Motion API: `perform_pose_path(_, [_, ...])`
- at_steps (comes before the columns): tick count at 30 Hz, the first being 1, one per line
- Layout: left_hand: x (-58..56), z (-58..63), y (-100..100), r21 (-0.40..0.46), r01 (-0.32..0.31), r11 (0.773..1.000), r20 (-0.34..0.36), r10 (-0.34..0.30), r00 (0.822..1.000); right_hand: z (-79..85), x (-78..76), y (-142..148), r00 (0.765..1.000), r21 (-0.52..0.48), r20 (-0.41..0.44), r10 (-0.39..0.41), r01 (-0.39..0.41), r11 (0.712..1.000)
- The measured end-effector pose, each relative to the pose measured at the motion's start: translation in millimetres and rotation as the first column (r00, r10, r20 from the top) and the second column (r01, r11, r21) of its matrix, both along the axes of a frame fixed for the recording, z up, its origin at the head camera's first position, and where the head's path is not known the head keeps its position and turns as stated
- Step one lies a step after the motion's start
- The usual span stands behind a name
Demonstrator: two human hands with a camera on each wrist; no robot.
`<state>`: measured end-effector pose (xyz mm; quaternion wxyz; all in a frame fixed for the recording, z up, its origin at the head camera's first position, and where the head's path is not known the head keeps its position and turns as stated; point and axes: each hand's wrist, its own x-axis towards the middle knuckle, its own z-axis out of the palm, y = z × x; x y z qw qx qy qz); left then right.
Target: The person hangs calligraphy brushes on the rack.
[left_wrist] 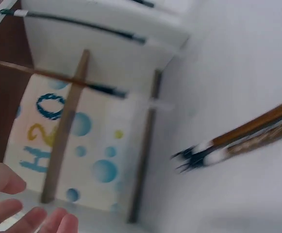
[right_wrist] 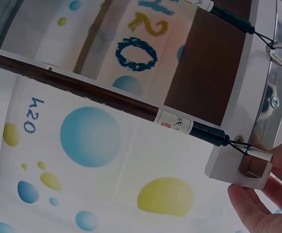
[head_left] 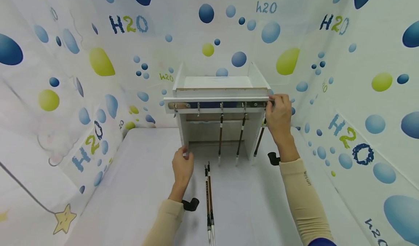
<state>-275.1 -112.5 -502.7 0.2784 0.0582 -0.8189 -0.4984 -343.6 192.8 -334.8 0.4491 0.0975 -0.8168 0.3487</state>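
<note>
A white shelf (head_left: 222, 93) stands on the table, with a hook rail (head_left: 204, 105) along its front. My right hand (head_left: 279, 116) holds the right end of that rail; in the right wrist view its fingers (right_wrist: 250, 208) lie around the corner. A calligraphy brush (right_wrist: 107, 94) hangs by its loop from the end hook, beside them. Two more calligraphy brushes hang from hooks further left. My left hand (head_left: 183, 167) is by the lower left side panel (head_left: 183, 129), fingers loosely bent and nothing visible in them. Two calligraphy brushes (left_wrist: 257, 128) lie to its right, loops towards the shelf.
The two hooks on the left of the rail, including the leftmost hook (head_left: 175, 109), carry no brush. A white sheet (head_left: 147, 187) covers the table. Patterned curtain (head_left: 183, 27) surrounds it at the back and both sides. Black straps with mounts sit at both wrists.
</note>
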Motion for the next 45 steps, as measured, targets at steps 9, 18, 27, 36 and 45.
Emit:
perform_pose_path(9, [39.2,-48.4,24.6,-0.036,0.118,0.992,0.308,-0.101,0.946,-2.1,1.2,-2.4,1.000,-0.006,0.012,-0.008,0.008,1.000])
perform_pose_path(18, [54.6,-68.4,31.5,-0.116,0.188,0.975,0.385,-0.130,0.913,-0.1,1.3,-3.3,1.000,-0.009,0.021,-0.017,0.017,1.000])
perform_pose_path(27, [59.7,-68.7,36.8,-0.096,0.220,0.971,0.442,-0.156,0.883,0.2,1.8,-4.0,0.999,0.003,0.032,-0.026,0.026,1.000])
perform_pose_path(36, [57.8,-72.0,40.9,-0.106,0.216,0.971,0.445,-0.148,0.883,0.2,0.6,-3.5,0.999,0.006,0.034,-0.024,0.024,1.000])
perform_pose_path(45, [57.8,-75.9,40.6,-0.099,0.229,0.968,0.438,-0.164,0.884,-1.6,0.2,-3.3,0.999,0.003,0.034,-0.023,0.023,1.000])
